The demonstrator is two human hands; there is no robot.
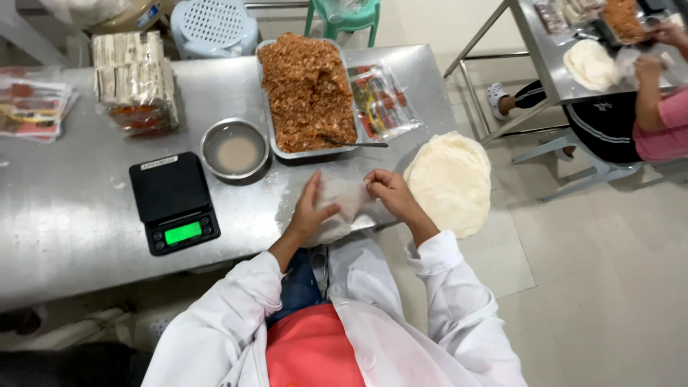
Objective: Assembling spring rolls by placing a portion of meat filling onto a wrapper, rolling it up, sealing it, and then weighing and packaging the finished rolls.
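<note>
A thin pale wrapper sheet point(346, 204) lies on the steel table point(79, 215) right in front of me. My left hand point(309, 210) rests on its left side, fingers curled over the sheet. On the right edge of the wrapper, my right hand point(390, 193) pinches it with bent fingers. A stack of round pale wrappers point(451, 183) hangs over the table's right corner, just right of my right hand. A metal tray of orange-brown minced filling point(307, 89) with a spoon point(355, 143) stands beyond my hands.
A black digital scale point(174, 202) sits left of my hands, with a small metal bowl of cloudy liquid point(234, 149) behind it. Stacked packets point(135, 82) stand at the back left. Another person point(631, 107) works at a second table on the right.
</note>
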